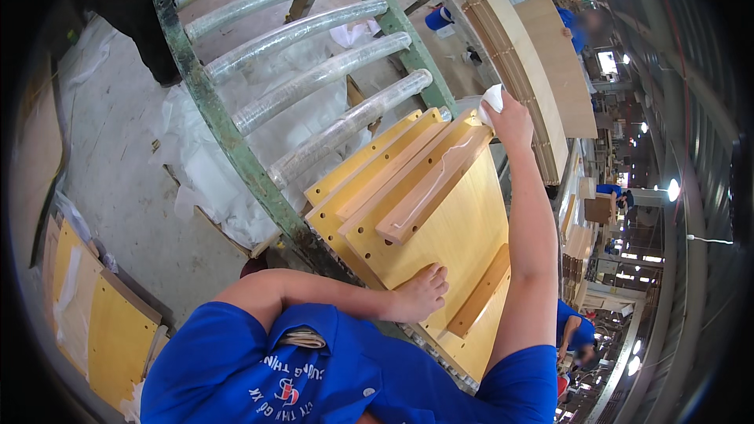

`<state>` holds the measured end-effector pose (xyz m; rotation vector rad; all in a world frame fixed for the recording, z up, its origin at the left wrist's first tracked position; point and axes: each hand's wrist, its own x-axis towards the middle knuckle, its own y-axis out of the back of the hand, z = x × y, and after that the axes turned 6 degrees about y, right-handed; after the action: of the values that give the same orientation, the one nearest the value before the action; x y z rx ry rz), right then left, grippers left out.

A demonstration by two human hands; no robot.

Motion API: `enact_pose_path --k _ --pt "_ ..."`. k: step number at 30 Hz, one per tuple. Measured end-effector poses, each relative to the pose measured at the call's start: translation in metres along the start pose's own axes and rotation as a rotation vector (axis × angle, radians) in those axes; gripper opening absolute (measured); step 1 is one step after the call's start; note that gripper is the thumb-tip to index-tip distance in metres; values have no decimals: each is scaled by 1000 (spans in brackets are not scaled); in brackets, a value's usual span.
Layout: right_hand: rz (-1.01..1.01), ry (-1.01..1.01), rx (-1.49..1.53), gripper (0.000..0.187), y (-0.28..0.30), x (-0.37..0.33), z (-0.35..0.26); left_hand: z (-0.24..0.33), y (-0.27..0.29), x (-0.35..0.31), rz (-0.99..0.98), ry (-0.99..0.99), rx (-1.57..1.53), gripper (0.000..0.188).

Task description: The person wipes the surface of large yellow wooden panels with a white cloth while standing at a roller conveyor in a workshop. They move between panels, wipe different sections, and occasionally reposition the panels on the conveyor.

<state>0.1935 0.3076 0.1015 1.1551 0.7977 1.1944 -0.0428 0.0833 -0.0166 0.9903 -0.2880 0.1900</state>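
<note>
My right hand (514, 119) is closed around a small white object (492, 102), too indistinct to name, at the far end of a wooden strip (436, 188). A thin wavy white line, looking like glue, runs along that strip's upper face. The strip lies on a yellow wooden panel (408, 267) with dark round holes along its edge. My left hand (422, 295) rests open on the panel, its fingers loosely bent and nothing in them. Beside it lies a second wooden strip (479, 290). Further holed boards (365, 158) lie just beyond the panel.
A green-framed roller conveyor (228, 129) with plastic-wrapped rollers stretches away ahead. White plastic sheeting (216, 172) lies on the floor beneath. Stacked boards (522, 78) stand at right, near a blue container (438, 18). More yellow panels (118, 337) are at lower left. Co-workers stand farther off.
</note>
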Motion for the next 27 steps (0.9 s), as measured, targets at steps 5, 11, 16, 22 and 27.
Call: enact_pose_path --k 5,11,16,22,27 --pt "-16 4 -22 37 2 -3 -1 2 0 -1 -3 -3 36 32" --pt "-50 26 47 37 21 -19 -19 1 5 0 -51 -8 51 33" --pt "-86 37 166 40 35 -47 -41 1 4 0 -75 4 50 33" --pt "-111 94 299 40 49 -78 -70 2 5 -1 -75 8 61 33" --pt "-110 111 269 44 47 -86 -79 2 4 -2 -48 10 73 32"
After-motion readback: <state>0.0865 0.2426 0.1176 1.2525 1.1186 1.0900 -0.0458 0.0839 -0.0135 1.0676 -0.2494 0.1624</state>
